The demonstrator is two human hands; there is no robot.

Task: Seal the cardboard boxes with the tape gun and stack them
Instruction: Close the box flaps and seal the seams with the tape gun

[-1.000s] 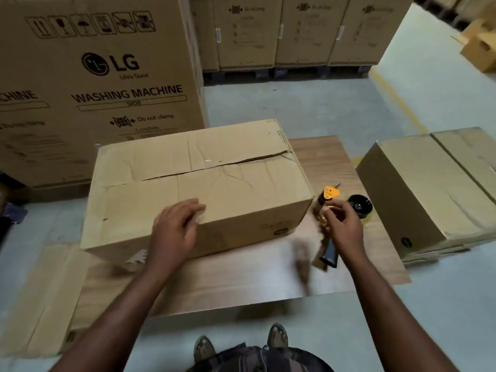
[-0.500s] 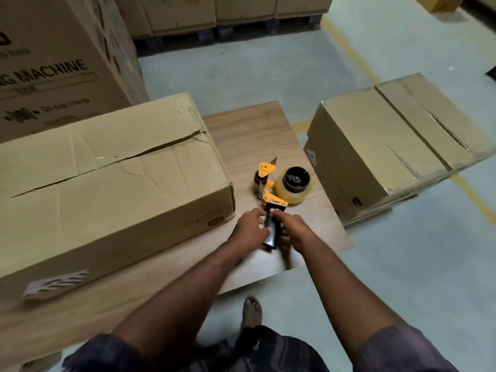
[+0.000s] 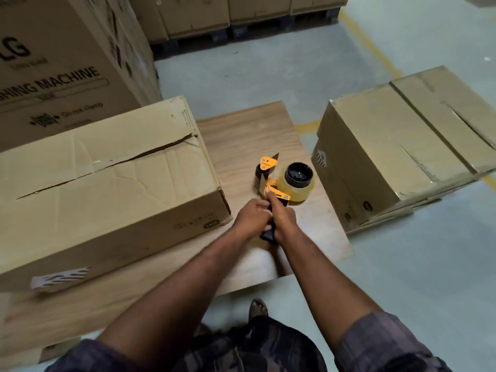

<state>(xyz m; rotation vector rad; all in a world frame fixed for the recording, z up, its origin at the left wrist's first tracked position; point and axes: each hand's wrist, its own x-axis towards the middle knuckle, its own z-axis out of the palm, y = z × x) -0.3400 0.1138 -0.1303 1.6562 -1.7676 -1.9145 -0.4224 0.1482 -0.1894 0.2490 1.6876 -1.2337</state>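
An orange tape gun (image 3: 284, 178) with a roll of clear tape lies on the low wooden board (image 3: 241, 135). Both hands are on its black handle: my right hand (image 3: 281, 217) grips it with the thumb along the orange frame, and my left hand (image 3: 251, 217) curls round it from the left. A creased cardboard box (image 3: 107, 181) sits on the board to the left, its top flaps closed with the seam gaping open. On the floor to the right stands another cardboard box (image 3: 397, 146), stacked on flatter cardboard.
A tall washing machine carton (image 3: 61, 57) stands behind the left box. A row of cartons on pallets (image 3: 230, 12) lines the back. Yellow floor lines (image 3: 373, 47) run past the right box. One sandalled foot (image 3: 258, 308) shows below the board's edge.
My left hand left the box top and joined my right hand on the tape gun's handle. The view swung right and down, toward the gun.
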